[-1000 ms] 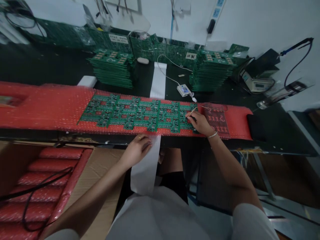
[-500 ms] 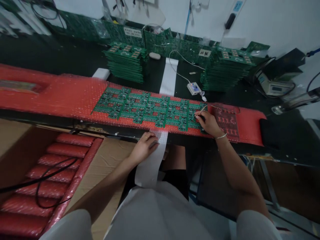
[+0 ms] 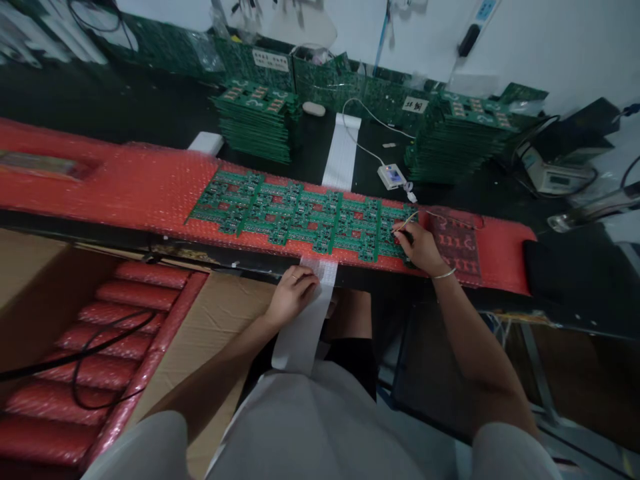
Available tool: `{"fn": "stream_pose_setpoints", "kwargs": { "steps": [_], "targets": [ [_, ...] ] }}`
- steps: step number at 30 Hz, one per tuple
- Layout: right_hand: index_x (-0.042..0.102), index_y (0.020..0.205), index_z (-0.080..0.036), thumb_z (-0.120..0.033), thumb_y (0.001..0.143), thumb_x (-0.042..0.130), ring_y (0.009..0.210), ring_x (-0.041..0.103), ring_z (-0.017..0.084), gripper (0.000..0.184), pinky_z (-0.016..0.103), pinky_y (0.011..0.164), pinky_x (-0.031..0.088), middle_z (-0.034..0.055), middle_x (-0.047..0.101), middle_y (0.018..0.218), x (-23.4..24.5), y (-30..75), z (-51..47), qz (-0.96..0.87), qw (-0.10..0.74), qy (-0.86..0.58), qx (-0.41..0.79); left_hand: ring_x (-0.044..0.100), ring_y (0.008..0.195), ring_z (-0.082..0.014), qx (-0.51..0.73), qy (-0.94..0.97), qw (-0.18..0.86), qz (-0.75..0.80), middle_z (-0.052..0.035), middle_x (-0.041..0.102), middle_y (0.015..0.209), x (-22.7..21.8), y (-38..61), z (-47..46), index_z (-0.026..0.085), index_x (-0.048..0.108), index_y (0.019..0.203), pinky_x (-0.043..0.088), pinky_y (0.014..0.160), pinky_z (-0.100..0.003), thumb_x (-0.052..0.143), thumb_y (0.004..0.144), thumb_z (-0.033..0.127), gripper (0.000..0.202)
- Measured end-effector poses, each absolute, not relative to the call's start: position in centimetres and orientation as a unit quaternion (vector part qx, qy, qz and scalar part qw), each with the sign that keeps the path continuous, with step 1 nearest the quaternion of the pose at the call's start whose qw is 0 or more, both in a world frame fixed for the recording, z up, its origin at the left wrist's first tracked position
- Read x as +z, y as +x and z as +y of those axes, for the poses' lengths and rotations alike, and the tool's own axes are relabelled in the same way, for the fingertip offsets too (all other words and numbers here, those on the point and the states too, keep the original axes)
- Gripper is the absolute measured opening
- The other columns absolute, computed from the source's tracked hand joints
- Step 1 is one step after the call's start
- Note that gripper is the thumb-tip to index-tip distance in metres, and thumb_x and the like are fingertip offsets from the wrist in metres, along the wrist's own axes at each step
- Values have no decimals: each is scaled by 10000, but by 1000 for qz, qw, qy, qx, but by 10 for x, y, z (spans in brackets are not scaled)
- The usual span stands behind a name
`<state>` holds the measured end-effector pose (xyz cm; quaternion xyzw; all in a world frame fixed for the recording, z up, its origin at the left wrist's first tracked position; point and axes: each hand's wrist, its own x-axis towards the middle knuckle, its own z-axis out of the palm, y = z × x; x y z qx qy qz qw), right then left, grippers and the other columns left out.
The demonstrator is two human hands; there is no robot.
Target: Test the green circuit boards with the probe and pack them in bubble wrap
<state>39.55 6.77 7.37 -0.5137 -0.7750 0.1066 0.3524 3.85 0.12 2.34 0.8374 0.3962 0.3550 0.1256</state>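
My right hand (image 3: 417, 248) is at the right end of a row of green circuit boards (image 3: 310, 217). Its thumb and fingers pinch a thin pale wire (image 3: 411, 219) that curves over the last board and trails off to the right. A long white paper strip (image 3: 300, 333) hangs past the table's front edge to my lap, and small label-like marks show on its upper part. Against this strip lies my left hand (image 3: 295, 293), fingers curled over its left side; the thumb is hidden. The boards lie on red bubble wrap (image 3: 155, 193).
Stacks of green boards stand behind, one left (image 3: 255, 127) and one right (image 3: 450, 147). Between them sit a small white device (image 3: 391, 177) with a cable and the strip's far end. A cardboard box (image 3: 230, 313) with red bubble-wrapped packs (image 3: 130, 313) is at lower left.
The whole view has shifted slightly. Both hands stay almost in place, the right still at the last board and the left still at the paper strip.
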Motion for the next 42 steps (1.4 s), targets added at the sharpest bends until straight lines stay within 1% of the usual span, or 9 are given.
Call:
{"fn": "stream_pose_setpoints", "kwargs": {
  "steps": [4, 10, 18, 24, 29, 32, 35, 38, 42],
  "targets": [
    [638, 1011, -221, -340, 956, 512, 972, 678, 253, 182, 417, 886, 540, 88, 719, 989, 74, 395, 68, -775, 353, -514, 105, 579, 931, -190, 356, 830, 140, 406, -51, 642, 952, 23, 39, 0, 203, 657, 896, 516, 840, -346, 549, 947, 161, 126],
    [641, 1015, -217, -341, 959, 506, 984, 671, 258, 191, 425, 901, 531, 93, 716, 992, 74, 396, 68, -775, 352, -512, 112, 583, 932, -186, 369, 825, 141, 404, -52, 641, 965, 26, 39, 0, 199, 647, 944, 520, 841, -337, 572, 947, 195, 75],
    [657, 1009, -219, -362, 958, 511, 1001, 666, 262, 211, 438, 925, 522, 95, 715, 1002, 80, 393, 65, -769, 360, -515, 118, 568, 943, -195, 344, 826, 166, 415, -62, 626, 971, 29, 39, -2, 193, 643, 891, 508, 859, -354, 527, 937, 149, 132],
    [677, 1048, -206, -395, 931, 569, 972, 674, 237, 247, 405, 911, 527, 82, 721, 1029, 98, 422, 67, -701, 406, -569, 145, 588, 999, -184, 331, 820, 273, 378, -52, 613, 1027, 80, 41, 17, 199, 653, 894, 491, 891, -332, 571, 914, 180, 87],
    [687, 952, -197, -447, 885, 600, 881, 678, 244, 273, 421, 851, 541, 87, 729, 942, 86, 445, 81, -648, 435, -606, 156, 620, 946, -170, 267, 871, 321, 261, -42, 634, 1007, 121, 97, 98, 188, 659, 848, 485, 866, -321, 564, 894, 141, 116],
    [686, 957, -199, -451, 884, 588, 882, 674, 252, 281, 431, 845, 540, 91, 729, 943, 80, 445, 83, -633, 445, -613, 159, 624, 877, -169, 218, 902, 302, 217, -44, 648, 937, 120, 151, 155, 169, 665, 809, 493, 823, -308, 555, 838, 69, 152],
    [681, 972, -201, -448, 885, 574, 900, 673, 252, 283, 431, 850, 540, 91, 728, 955, 81, 442, 82, -628, 447, -616, 163, 625, 911, -192, 162, 933, 248, 205, -67, 659, 927, 112, 198, 192, 155, 697, 785, 490, 855, -317, 552, 796, 40, 185],
    [679, 964, -201, -454, 879, 574, 885, 674, 245, 287, 422, 839, 545, 84, 728, 940, 84, 440, 82, -619, 452, -619, 170, 618, 968, -212, 101, 955, 202, 192, -78, 665, 955, 104, 226, 208, 160, 732, 803, 480, 887, -315, 583, 788, 74, 173],
    [675, 972, -208, -488, 882, 575, 935, 666, 248, 311, 428, 872, 542, 83, 725, 967, 84, 439, 82, -611, 467, -614, 180, 600, 981, -218, 49, 966, 165, 190, -84, 649, 1021, 97, 238, 212, 176, 749, 840, 478, 844, -296, 620, 788, 139, 143]
  ]
}}
